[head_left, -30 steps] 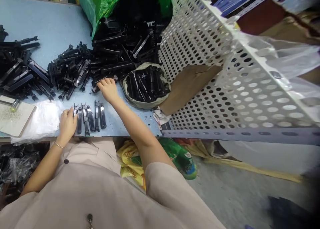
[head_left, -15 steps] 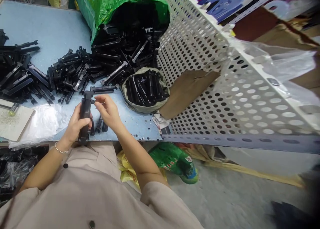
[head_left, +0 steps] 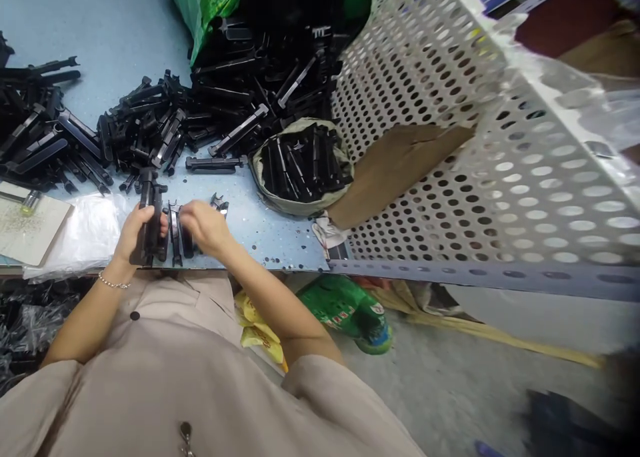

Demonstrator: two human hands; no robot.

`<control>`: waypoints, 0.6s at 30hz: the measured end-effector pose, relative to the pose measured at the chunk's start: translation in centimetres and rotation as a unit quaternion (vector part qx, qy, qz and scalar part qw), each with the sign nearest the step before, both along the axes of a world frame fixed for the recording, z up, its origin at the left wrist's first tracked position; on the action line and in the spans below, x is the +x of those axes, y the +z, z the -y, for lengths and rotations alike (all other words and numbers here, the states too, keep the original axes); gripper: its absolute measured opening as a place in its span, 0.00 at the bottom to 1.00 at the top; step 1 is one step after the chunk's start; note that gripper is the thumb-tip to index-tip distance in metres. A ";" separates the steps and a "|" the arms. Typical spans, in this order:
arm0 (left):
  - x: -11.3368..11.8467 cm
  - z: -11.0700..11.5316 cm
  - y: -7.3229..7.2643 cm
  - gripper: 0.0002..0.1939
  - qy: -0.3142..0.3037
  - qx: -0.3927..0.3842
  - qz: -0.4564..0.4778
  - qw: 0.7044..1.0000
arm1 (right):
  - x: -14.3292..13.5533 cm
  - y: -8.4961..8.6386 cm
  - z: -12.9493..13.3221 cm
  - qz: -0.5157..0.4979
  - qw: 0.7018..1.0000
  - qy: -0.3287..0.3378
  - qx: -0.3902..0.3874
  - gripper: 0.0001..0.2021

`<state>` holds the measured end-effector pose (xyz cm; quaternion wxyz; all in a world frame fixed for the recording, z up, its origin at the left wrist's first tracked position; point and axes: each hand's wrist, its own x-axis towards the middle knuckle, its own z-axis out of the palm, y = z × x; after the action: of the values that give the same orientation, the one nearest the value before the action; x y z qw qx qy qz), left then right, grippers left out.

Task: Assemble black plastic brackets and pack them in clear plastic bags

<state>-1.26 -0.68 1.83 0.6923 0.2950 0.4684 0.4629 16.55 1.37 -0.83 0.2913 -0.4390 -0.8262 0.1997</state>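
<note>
My left hand (head_left: 134, 234) is wrapped round a long black plastic part (head_left: 149, 210), held nearly upright at the table's front edge. Beside it, my right hand (head_left: 207, 229) has its fingers curled together, slightly blurred. The fingertips are at the top of a slim black piece (head_left: 187, 238); whether they grip it is hard to see. Another slim black part (head_left: 175, 236) stands between the two hands, and a small forked black part (head_left: 219, 205) lies just behind my right hand.
Heaps of black parts (head_left: 145, 124) cover the table's far side, spilling from a green sack (head_left: 203, 10). A cloth-rimmed bag (head_left: 300, 207) holds more. A perforated white panel (head_left: 425, 77) bounds the right. Clear plastic (head_left: 93, 234) and a board (head_left: 35, 227) lie left.
My right hand has come away from the part in my left hand and moved down to the pieces on the table. The held part has shifted left. The view has tilted slightly.
</note>
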 end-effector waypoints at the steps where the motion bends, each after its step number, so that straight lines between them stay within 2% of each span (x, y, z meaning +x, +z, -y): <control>1: -0.2 -0.1 0.0 0.18 0.013 -0.001 -0.012 1.000 | -0.5 -0.2 1.3 0.018 0.999 0.029 0.012 0.26; 4: -0.8 0.0 0.0 0.19 0.005 0.007 -0.047 0.999 | -2.2 -0.9 4.8 0.033 0.995 0.094 0.012 0.24; 6: -1.7 0.2 -0.2 0.20 0.012 0.036 -0.111 0.993 | -2.6 -1.0 5.3 0.028 0.993 0.110 -0.028 0.24; 7: -2.4 0.2 -0.4 0.21 0.027 0.061 -0.167 0.984 | -2.4 -1.1 4.7 0.034 0.992 0.109 -0.052 0.24; 9: -4.0 0.3 -1.2 0.23 0.046 0.106 -0.315 0.942 | -1.2 -1.1 1.8 0.059 0.993 0.070 -0.080 0.24; 10: -4.6 0.4 -1.8 0.23 0.039 0.115 -0.389 0.913 | -0.3 -1.3 -0.3 0.074 0.994 0.023 -0.082 0.23; 12: -5.2 0.5 -2.9 0.22 -0.010 0.099 -0.513 0.853 | 1.6 -1.8 -5.3 0.101 0.989 -0.092 -0.054 0.20; 14: -4.7 0.9 -3.9 0.22 -0.072 0.062 -0.601 0.794 | 3.2 -2.6 -10.0 0.152 0.975 -0.159 -0.021 0.21; 16: -3.7 1.4 -4.9 0.22 -0.113 0.053 -0.659 0.742 | 4.1 -3.2 -13.4 0.213 0.963 -0.166 -0.015 0.21; 18: -2.8 1.9 -5.6 0.22 -0.120 0.086 -0.688 0.711 | 4.6 -3.2 -15.1 0.259 0.954 -0.149 -0.014 0.19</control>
<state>-4.10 -2.57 -3.72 0.2003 0.6438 0.7338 0.0836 21.16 16.48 -4.00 0.0872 -0.5982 -0.7953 0.0451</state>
